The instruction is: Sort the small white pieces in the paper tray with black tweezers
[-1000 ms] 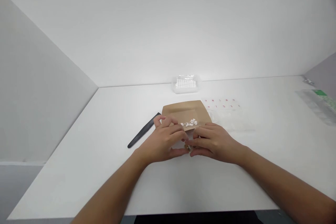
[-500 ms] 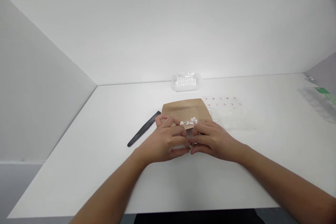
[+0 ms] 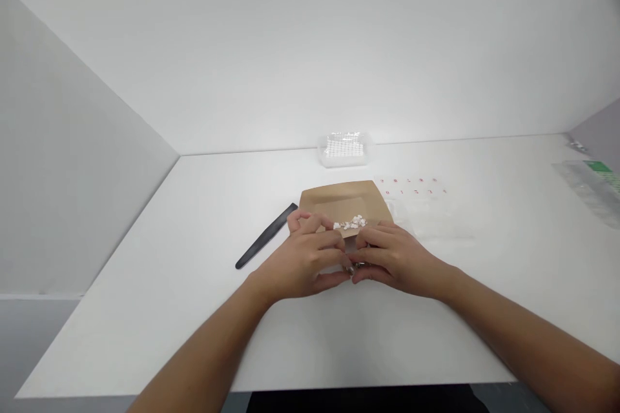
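My left hand (image 3: 314, 253) and my right hand (image 3: 394, 255) meet at the near edge of a brown paper tray (image 3: 339, 193). Thumbs and fingers of both are closed in a pinch on a small shiny piece (image 3: 358, 265), gold or silver in tone; most of it is covered by the fingertips and its kind is unclear. Small white pieces (image 3: 356, 222) lie in a heap in the tray, just beyond my knuckles. A black, flat, tapered tool (image 3: 265, 237) rests on the table, left of the tray and near my left hand.
Behind the tray, a clear plastic box (image 3: 344, 150) holds rows of small white items. Right of the tray lie a clear sheet with red printed digits (image 3: 411, 186) and a see-through plastic piece (image 3: 440, 219). A clear bag with a green label (image 3: 600, 171) lies at the far right.
Both hands keep almost the same position and pinch, with only slight finger movement. The view has shifted very slightly.
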The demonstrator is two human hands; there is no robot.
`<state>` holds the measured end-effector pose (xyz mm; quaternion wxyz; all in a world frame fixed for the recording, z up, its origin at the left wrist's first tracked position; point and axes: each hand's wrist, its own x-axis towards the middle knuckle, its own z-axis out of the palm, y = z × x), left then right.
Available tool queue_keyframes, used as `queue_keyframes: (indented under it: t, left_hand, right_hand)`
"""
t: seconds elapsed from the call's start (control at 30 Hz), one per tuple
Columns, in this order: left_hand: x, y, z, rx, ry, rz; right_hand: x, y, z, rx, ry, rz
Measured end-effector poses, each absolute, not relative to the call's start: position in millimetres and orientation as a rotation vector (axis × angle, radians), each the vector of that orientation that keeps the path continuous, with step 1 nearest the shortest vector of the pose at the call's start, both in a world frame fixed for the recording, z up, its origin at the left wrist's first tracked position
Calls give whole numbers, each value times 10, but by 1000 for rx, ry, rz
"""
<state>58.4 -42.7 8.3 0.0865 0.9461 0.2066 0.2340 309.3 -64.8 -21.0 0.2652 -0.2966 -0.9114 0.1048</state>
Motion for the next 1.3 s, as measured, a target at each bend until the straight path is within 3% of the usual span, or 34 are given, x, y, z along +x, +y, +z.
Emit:
queue_keyframes:
  t: [1.13, 1.3]
  left_hand:
    - [642, -485, 62, 2932, 606, 638]
    - [652, -500, 45, 2963, 636, 646]
  right_hand:
    - [3119, -654, -143, -840, -2492, 302]
    - [3175, -630, -59, -902, -2392, 184]
